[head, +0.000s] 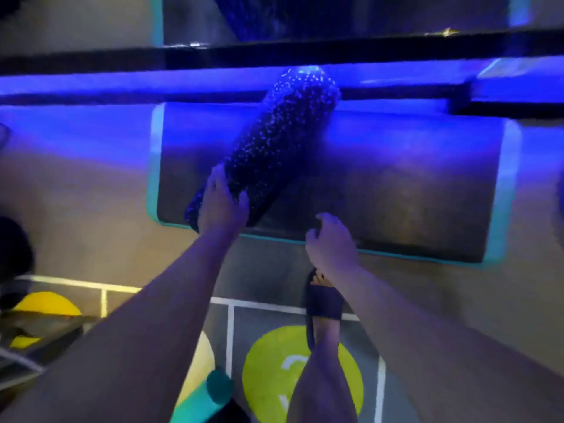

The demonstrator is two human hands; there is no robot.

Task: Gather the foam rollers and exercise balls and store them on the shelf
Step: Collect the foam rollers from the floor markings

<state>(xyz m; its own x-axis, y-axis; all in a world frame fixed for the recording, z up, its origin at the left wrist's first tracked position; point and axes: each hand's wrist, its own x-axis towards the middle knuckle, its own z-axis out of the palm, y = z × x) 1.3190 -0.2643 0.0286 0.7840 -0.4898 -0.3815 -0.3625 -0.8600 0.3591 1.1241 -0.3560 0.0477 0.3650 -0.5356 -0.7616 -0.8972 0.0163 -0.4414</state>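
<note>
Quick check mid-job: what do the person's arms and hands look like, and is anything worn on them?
The left forearm and right forearm are bare, with no sleeves in view. The left hand and right hand wear no gloves. I see no watch, band or ring, though the frame is blurred and washed in blue light, so small items could be missed.

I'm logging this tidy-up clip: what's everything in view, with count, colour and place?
speckled foam roller: one, dark with pale flecks, slanted across the mat
teal foam roller: one, teal, bottom edge, beside the left arm
mat: one, dark with teal border, centre
rail: one, black, across the top
numbered circle: one, yellow-green, floor, bottom centre
yellow circle: one, floor, left
sandal: one, dark, on the person's foot
left hand: grips the speckled foam roller's near end
right hand: fingers curled at the mat's near edge; any hold unclear
</note>
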